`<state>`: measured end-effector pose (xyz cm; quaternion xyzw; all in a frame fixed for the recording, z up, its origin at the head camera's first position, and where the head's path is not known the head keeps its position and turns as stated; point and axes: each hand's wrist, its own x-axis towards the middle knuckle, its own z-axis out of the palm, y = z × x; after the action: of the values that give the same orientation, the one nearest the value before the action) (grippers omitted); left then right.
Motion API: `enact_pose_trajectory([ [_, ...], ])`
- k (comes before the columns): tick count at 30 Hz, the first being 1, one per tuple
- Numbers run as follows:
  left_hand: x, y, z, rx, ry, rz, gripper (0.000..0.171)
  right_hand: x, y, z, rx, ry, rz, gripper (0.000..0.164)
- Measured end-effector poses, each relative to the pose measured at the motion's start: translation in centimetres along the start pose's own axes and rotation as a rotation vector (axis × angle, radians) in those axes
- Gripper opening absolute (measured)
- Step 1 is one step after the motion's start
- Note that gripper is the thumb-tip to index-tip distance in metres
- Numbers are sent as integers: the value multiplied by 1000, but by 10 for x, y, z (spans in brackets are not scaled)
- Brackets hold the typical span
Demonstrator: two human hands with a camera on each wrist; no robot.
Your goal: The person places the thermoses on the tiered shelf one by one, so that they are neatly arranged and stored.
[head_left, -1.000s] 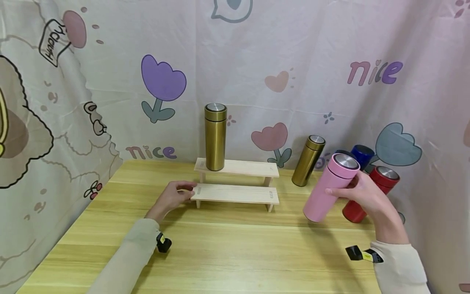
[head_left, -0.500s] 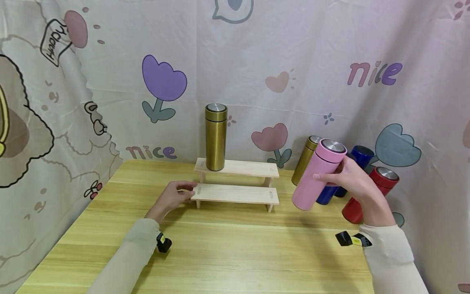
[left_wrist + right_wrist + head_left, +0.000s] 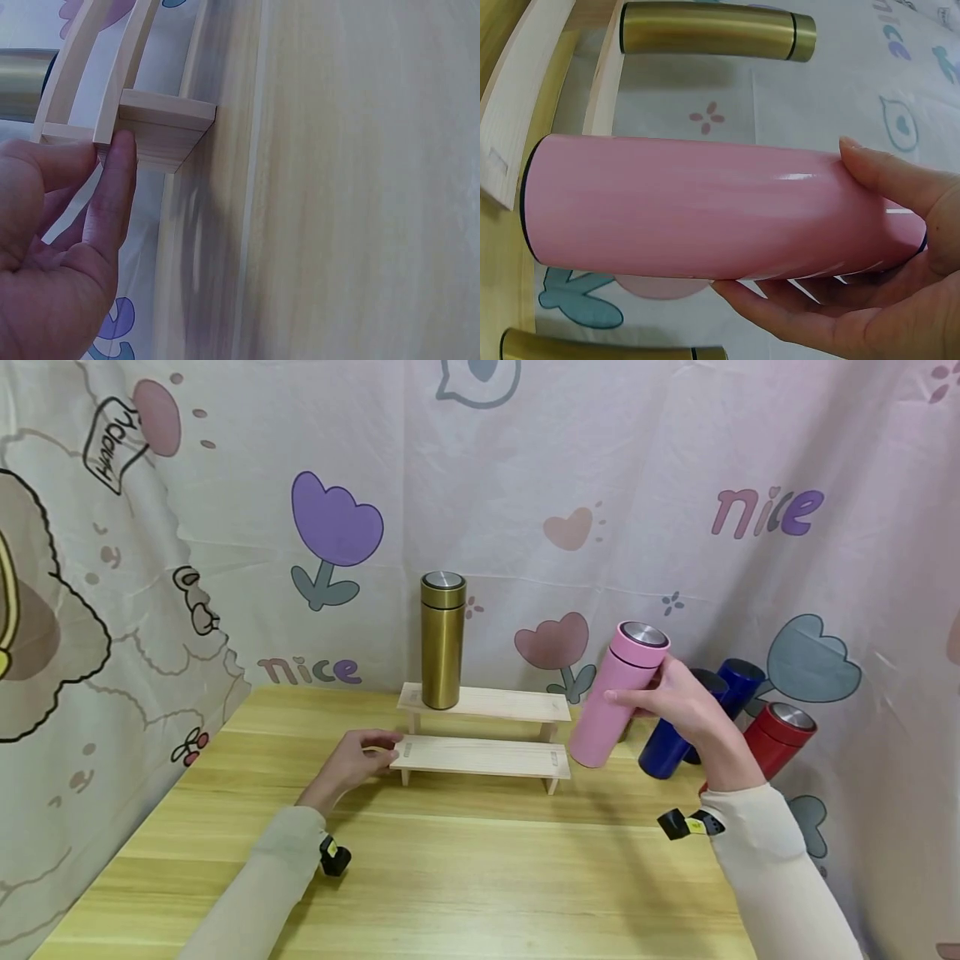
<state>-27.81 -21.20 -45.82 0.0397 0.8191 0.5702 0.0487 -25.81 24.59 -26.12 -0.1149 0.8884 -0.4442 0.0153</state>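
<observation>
My right hand point(image 3: 678, 697) grips a pink thermos point(image 3: 617, 702) around its upper body, thumb on the near side. The thermos leans slightly right and hangs close to the right end of a two-tier wooden stand point(image 3: 480, 755). In the right wrist view the pink thermos point(image 3: 697, 206) spans the picture, fingers wrapped near its lid end. At the stand's left end my left hand point(image 3: 358, 758) pinches the lower shelf's edge between thumb and fingers, as the left wrist view shows with the shelf board point(image 3: 112, 97). A gold thermos point(image 3: 442, 643) stands upright on the upper shelf's left part.
Right of the stand are two blue thermoses, the nearer point(image 3: 663, 750) partly behind my right hand, and a red thermos point(image 3: 780, 739) partly behind my wrist. A second gold thermos point(image 3: 607, 349) is mostly hidden behind the pink one. A printed curtain point(image 3: 480, 485) hangs behind the table point(image 3: 480, 868).
My right hand has carried the pink thermos leftward and away from me, from in front of the blue and red thermoses to beside the stand. My left hand has stayed at the shelf edge.
</observation>
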Motion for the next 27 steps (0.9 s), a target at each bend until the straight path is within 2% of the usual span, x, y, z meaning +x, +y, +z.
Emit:
enact_pose_trajectory([
  [16, 2, -1, -1, 15, 3, 0, 37, 31, -30, 25, 90, -46, -8, 68],
  [27, 0, 0, 0, 3, -4, 1, 37, 51, -52, 40, 94, -35, -30, 67],
])
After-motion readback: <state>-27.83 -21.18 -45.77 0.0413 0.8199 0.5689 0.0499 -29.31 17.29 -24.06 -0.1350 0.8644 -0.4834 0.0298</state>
